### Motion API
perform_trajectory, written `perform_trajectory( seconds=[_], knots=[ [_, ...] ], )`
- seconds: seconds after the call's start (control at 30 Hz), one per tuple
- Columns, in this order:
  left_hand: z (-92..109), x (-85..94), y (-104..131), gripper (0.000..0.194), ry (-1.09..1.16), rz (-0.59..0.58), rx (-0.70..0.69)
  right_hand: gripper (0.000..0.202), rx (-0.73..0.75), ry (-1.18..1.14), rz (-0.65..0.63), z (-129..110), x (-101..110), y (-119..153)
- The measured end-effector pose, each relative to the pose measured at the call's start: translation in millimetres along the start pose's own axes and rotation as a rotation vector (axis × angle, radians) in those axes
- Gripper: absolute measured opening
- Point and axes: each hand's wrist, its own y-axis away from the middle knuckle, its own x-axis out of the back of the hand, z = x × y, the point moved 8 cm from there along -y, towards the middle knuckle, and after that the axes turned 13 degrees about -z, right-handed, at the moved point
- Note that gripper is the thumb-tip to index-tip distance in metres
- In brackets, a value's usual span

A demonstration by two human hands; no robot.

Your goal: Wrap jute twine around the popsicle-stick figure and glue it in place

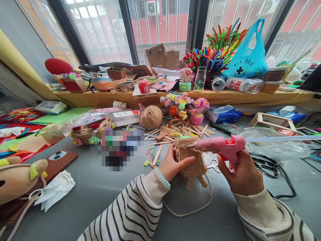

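My left hand (175, 164) grips a boxy piece wrapped in brown twine (192, 162), its thumb lying across the front. Two short twine-covered legs stick out below it, and a loose length of twine (187, 214) loops under it on the grey table. My right hand (244, 174) is closed round the handle of a pink glue gun (223, 146), with a long clear glue stick (281, 138) coming out of its back. The gun's nozzle points left and meets the upper part of the twine piece; whether it touches is too small to tell.
Wooden sticks (198, 129) and a twine ball (150, 117) lie behind my hands. Small scissors (214, 165) and black scissors (268, 166) are near the glue gun. A phone (60, 160), crumpled tissue (56, 189) and plush toy (18, 180) are at left. Crafts and bottles line the ledge (110, 99).
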Motion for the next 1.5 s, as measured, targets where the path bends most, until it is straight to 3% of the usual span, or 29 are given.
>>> perform_trajectory(
  seconds=[1.5],
  knots=[
    [5.7,2.7,2.2,0.075,-0.026,0.050,-0.020,0.039,-0.050,-0.039,-0.017,5.9,-0.1,-0.4]
  ],
)
